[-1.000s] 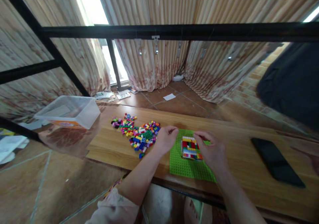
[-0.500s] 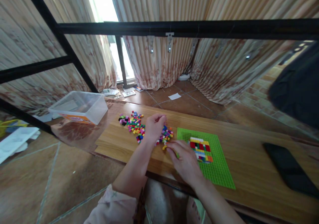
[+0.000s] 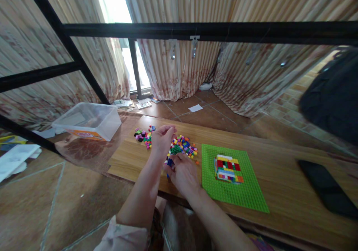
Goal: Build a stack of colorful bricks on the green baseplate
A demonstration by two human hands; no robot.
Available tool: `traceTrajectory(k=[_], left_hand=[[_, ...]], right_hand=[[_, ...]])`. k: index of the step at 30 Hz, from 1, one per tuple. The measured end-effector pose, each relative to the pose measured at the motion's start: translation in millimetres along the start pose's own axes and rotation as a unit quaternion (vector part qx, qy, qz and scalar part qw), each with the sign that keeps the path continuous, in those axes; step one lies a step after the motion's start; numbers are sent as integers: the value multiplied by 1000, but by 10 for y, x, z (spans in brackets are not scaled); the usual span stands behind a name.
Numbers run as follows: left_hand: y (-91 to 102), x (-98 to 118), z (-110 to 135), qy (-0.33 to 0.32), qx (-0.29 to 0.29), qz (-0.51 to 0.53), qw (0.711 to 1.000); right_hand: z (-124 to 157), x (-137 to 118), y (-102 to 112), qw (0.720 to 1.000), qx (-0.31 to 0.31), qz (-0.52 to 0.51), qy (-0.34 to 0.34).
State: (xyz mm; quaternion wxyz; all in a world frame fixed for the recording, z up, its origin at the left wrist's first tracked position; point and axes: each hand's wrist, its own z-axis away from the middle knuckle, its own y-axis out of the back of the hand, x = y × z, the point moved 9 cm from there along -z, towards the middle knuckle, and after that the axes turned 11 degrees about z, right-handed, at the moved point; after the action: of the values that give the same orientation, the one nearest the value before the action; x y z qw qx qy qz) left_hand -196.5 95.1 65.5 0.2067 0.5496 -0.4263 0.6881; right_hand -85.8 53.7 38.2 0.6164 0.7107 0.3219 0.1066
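Note:
My left hand [image 3: 161,141] hovers over the heap of small toy building bricks [image 3: 184,145], thumb and fingers pinched together; whatever is between them is hidden. Lower and to the right, my right hand [image 3: 184,174] reaches into the near side of the heap. Its fingers curl around dark blue bricks at the table, and I cannot make out exactly what they grip. Right of this hand lies a green studded baseplate [image 3: 235,197]. On it stands a block-shaped brick build [image 3: 228,168] in red, white, yellow, blue and orange, touched by neither hand.
A black phone [image 3: 326,186] lies at the right of the wooden table [image 3: 279,176]. Past the table's left end stands a clear plastic bin [image 3: 89,120] with an orange label. A black metal rail [image 3: 156,30] runs across in front of the curtains [image 3: 179,68].
My right hand has moved left, away from the baseplate's edge and into the brick heap. My left hand has shifted slightly left, uncovering more bricks. The brick build is more fully visible.

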Motion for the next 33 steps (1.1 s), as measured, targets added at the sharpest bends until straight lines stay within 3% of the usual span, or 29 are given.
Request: traceTrajectory(k=[4,11,15,19,22,28,31,33], left_hand=[[15,2,6,3,-8,1,1000],[-30,-36,27,8,-19,4,1000],[-64,-58,41,17,-25,-1,1000],[-143,-106,65,19,-43,-13,999],[-272,-197,122,21,-76,-47,996],[-668,-440,370,16,-203,-131,970],[-832,-525,490,7,-254,-164,953],[-912,-560,541,-2,-270,-179,946]], right_hand=[[-11,17,-46,999,-4,31,-17],[5,93,-24,999,10,-2,-34],[7,206,143,995,42,-62,-64],[41,455,470,976,116,-169,-78],[118,814,687,941,167,-269,-118],[436,1797,817,831,222,-402,-315],[576,2093,832,775,244,-475,-337],[647,2212,825,755,238,-508,-341]])
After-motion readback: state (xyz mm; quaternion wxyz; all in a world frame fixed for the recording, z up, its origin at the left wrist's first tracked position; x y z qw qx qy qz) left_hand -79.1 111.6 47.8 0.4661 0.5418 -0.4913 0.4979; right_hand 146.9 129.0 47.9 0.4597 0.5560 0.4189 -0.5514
